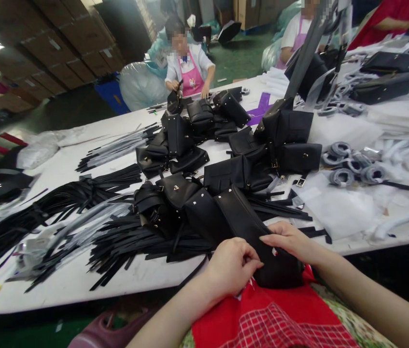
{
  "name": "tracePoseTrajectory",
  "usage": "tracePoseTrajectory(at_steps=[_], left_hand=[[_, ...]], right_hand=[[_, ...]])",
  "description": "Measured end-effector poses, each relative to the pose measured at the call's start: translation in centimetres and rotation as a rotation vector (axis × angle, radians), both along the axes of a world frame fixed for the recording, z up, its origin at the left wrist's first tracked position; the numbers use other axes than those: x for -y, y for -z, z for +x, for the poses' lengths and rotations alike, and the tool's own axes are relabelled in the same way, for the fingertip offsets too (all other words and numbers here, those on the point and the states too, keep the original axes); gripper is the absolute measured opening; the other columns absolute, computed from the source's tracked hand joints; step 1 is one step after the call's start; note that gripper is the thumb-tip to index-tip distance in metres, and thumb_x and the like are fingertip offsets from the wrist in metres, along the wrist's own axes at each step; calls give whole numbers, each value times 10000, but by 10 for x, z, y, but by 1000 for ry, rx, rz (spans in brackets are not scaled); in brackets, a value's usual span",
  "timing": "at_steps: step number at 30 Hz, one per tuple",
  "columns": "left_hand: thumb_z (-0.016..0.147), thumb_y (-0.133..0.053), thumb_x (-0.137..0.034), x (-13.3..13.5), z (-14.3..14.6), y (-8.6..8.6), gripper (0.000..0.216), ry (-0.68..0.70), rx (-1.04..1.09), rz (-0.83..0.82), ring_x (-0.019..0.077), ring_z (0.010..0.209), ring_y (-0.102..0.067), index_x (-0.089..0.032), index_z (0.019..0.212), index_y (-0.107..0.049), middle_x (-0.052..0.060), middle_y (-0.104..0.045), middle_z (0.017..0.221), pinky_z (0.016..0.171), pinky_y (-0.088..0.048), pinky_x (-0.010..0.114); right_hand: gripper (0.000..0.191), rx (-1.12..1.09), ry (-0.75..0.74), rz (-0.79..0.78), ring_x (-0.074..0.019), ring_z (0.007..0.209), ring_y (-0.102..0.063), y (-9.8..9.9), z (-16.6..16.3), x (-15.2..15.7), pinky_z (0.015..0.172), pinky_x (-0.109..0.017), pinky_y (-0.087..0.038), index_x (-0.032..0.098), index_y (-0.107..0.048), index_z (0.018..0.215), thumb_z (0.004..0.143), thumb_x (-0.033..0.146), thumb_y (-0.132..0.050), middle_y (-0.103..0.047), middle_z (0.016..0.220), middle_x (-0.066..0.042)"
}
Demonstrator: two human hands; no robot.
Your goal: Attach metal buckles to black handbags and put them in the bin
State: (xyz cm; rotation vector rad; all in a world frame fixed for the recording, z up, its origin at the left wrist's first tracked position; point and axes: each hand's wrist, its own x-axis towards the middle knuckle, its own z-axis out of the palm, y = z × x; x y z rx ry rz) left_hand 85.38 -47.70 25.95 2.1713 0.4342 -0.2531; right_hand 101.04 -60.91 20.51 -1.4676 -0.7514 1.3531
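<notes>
A black handbag (244,217) lies tilted at the table's front edge, its near end against my red apron (269,309). My left hand (235,263) is closed at the bag's near left side, fingers curled and thumb pressed to them; whatever is between them is too small to make out. With fingers and thumb, my right hand (289,239) grips the bag's right side, beside a small white-and-red spot (274,252). Shiny metal studs show on the bag's far end. Directly beyond it, more black handbags (178,188) lie heaped together.
Bundles of black straps (117,246) cover the table's left part. At right are rolled grey strips (342,164) and white sheets (338,203). A slanted grey post (307,48) rises from the table. Across it, a person in a pink apron (191,79) handles a black bag.
</notes>
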Motion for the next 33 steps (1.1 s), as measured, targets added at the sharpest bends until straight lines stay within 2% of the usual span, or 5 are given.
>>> tracePoseTrajectory(at_steps=[7,11,19,27,33], left_hand=[[842,-567,-222,-12,1,-13,119,-193,182,-299,123,657,-563,-151,753,-599,17,-612,733,608,-438,220],[846,-569,-222,0,12,-5,94,-111,185,-272,122,650,-580,-167,784,-613,-1,-624,717,613,-449,215],[794,-685,-235,14,17,13,77,-73,149,-172,125,670,-620,-185,850,-703,-3,-696,761,637,-460,209],[818,-675,-192,6,19,20,56,110,313,27,143,755,-633,-191,811,-731,16,-717,794,746,-459,234],[782,-682,-176,-3,11,17,49,59,265,-176,128,693,-587,-175,740,-705,7,-656,716,682,-448,225]], right_hand=[[454,-190,111,-75,-72,435,-384,2,-4,-2,444,-211,-261,148,-547,604,661,574,-693,-513,509,19],[454,-152,122,-51,-89,462,-399,8,-9,0,462,-227,-300,165,-532,600,702,594,-635,-507,523,16],[404,251,42,211,-235,905,-587,19,-9,9,878,-362,-455,178,-643,832,909,464,-368,-678,899,-47],[494,239,32,182,-241,874,-573,20,-11,7,856,-369,-456,185,-649,793,887,583,-371,-676,889,-59],[440,99,-78,92,-147,640,-473,21,-7,3,599,-256,-381,160,-570,687,788,589,-554,-531,658,-7]])
